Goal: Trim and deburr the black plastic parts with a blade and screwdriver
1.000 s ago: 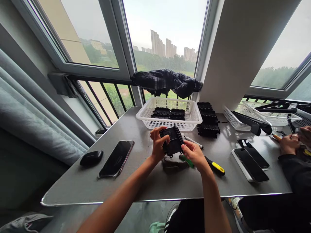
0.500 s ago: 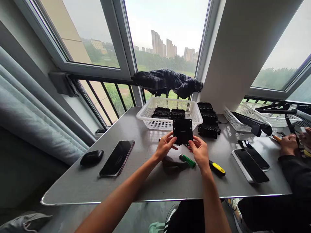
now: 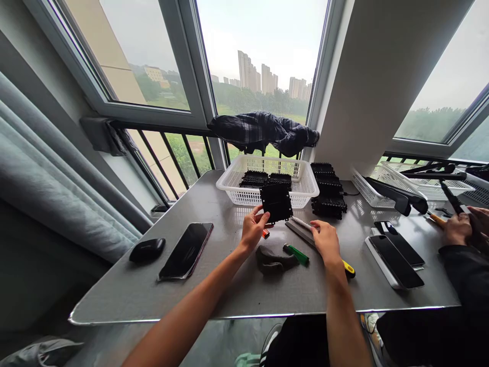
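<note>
My left hand (image 3: 254, 229) pinches a thin square black plastic part (image 3: 275, 204) by its lower left edge, tilted, above the table and in front of the white basket. My right hand (image 3: 325, 239) is closed at the right end of a slim white pen-like stick (image 3: 301, 223); its fingertips are partly hidden. Beside that stick lies a flat grey blade (image 3: 300, 234), which passes under my right hand toward a yellow and black handle (image 3: 348, 269). Below my hands are a green lighter (image 3: 296, 254) and a crumpled dark cloth (image 3: 273, 261). An orange piece (image 3: 265, 233) shows beside my left hand.
The white basket (image 3: 233, 196) holds several black parts. More black parts (image 3: 328, 191) are stacked on its right. A mouse (image 3: 147, 250) and a phone (image 3: 185, 251) lie left; two phones (image 3: 397, 260) lie right. Another person's hands (image 3: 458, 228) hold a dark piece at far right.
My right hand has let go of the black part and moved right and down to the white stick. My left hand alone now holds the part, tilted and shifted slightly left.
</note>
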Demonstrator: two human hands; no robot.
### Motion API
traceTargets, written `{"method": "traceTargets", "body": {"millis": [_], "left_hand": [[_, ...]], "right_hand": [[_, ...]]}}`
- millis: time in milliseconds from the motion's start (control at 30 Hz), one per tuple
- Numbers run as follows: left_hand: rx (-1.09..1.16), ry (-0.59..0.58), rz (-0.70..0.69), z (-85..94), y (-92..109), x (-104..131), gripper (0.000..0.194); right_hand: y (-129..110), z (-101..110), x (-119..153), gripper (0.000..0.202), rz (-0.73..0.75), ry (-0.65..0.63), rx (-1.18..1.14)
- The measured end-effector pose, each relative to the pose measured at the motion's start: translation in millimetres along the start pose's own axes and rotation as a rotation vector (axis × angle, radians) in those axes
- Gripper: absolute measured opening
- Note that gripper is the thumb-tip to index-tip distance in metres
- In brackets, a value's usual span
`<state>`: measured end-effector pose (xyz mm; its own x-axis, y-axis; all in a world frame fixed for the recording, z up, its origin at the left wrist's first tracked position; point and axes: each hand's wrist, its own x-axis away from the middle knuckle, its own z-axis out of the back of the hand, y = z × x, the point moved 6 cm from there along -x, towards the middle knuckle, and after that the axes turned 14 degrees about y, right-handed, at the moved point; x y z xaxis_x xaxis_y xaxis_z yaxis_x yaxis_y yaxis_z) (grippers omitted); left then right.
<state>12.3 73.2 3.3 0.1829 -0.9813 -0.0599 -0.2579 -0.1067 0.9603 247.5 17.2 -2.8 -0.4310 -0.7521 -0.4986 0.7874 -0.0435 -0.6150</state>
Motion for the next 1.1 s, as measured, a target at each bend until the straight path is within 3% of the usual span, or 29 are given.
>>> {"method": "traceTargets", "body": {"millis": [300, 400, 533, 633, 767, 833, 967, 1100], "left_hand": [[-0.029, -0.003, 0.009, -0.5, 0, 1, 0.053], [-0.031, -0.003, 0.002, -0.1, 1, 1, 0.054], [-0.030, 0.006, -0.012, 1.2, 1, 0, 0.057], [-0.026, -0.002, -0.016, 0.8, 1, 0, 0.055], [-0.018, -0.009, -0.007, -0.1, 0, 1, 0.056], [-0.025, -0.012, -0.005, -0.6, 0, 2, 0.056], [-0.043, -0.014, -0.012, -1.4, 0, 3, 0.055], [-0.059, -0.043, -0.011, -4.4, 0, 5, 0.056]], "right_hand": [[-15, -36, -8, 0.021, 0.043, -0.070, 0.142], [-15, -33, -8, 0.019, 0.027, -0.053, 0.138], [-17, -12, -13, 0.022, 0.009, 0.031, 0.087], [-28, 10, -19, 0.030, 0.005, 0.153, -0.080], [-45, 34, -20, 0.032, -0.057, 0.318, -0.661], [-49, 39, -15, 0.031, -0.096, 0.376, -0.843], [-44, 34, -2, 0.037, -0.231, 0.420, -0.922], [-39, 20, 7, 0.040, -0.306, 0.292, -0.896]]}}
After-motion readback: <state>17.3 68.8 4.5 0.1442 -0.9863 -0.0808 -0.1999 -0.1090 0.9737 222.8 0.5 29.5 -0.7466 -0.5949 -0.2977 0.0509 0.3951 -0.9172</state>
